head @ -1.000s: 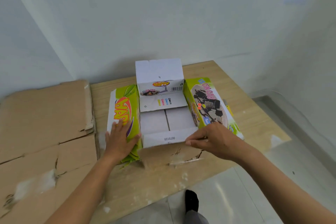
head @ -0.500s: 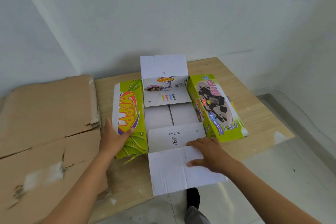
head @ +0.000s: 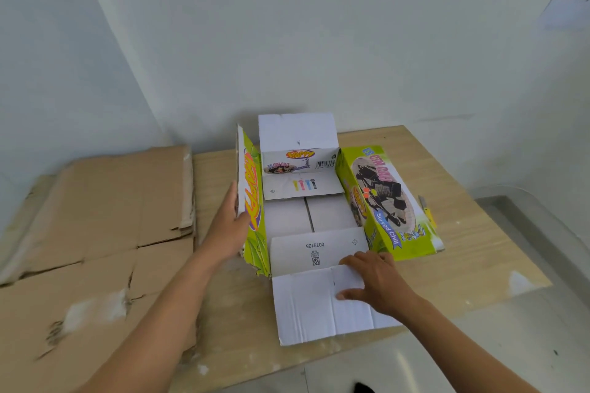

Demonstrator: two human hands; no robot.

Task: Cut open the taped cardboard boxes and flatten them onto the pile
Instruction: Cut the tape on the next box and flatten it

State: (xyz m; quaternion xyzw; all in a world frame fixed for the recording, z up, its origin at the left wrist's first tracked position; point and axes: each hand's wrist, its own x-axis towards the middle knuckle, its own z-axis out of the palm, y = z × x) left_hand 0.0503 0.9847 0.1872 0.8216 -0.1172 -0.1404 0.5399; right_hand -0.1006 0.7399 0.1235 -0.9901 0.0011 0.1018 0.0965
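Observation:
A printed green and white cardboard box (head: 306, 214) lies opened out on the wooden table (head: 472, 252). Its left green panel (head: 252, 201) stands nearly upright, and my left hand (head: 228, 226) grips that panel's outer edge, thumb on the printed side. My right hand (head: 373, 281) presses flat on the white near flap (head: 319, 306), which hangs over the table's front edge. The right green panel (head: 383, 198) lies sloping outward. The far white flap (head: 297, 131) stands up against the wall.
A pile of flattened brown cardboard (head: 89, 233) covers the table's left part. A yellow utility knife (head: 427, 210) lies on the table just right of the box. White walls close in behind and to the left; floor lies to the right and front.
My left hand has lifted the left green panel from lying flat to nearly upright. My right hand has pushed the near flap down flat and still presses it.

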